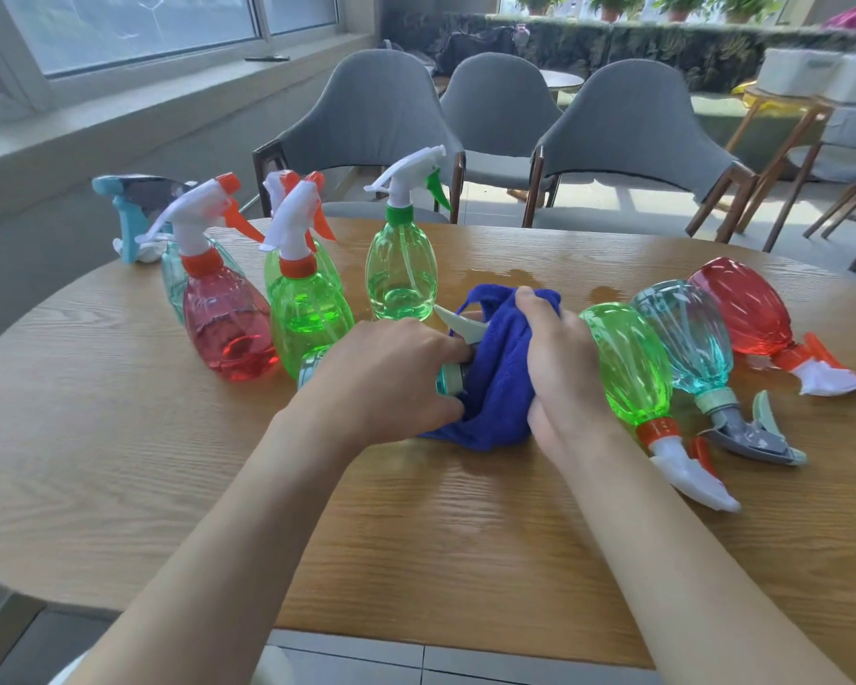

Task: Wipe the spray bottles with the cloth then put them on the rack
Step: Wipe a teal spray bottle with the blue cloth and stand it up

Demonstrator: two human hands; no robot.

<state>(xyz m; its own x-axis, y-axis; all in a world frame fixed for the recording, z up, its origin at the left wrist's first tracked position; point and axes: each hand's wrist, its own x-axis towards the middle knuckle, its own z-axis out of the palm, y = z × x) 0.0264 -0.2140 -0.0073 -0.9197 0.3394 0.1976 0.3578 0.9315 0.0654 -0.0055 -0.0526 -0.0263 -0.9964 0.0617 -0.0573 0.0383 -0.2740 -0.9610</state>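
Observation:
My left hand [391, 373] grips a teal spray bottle [449, 378] lying on its side; only its collar, base edge and grey trigger show. My right hand [559, 358] presses a blue cloth [500, 373] around that bottle's head. Upright on the left stand a red bottle [228, 323], a green bottle [310, 313] with another green one behind it, a pale green bottle [401, 269] and a teal bottle [134, 215]. Lying on the right are a green bottle [628, 363], a teal bottle [688, 333] and a red bottle [747, 309]. No rack is in view.
The round wooden table [441, 511] carries a wet patch [510, 279] behind the cloth. Three grey chairs [628, 136] stand at its far side. A window sill runs along the left, and more chairs and a side table sit at the right.

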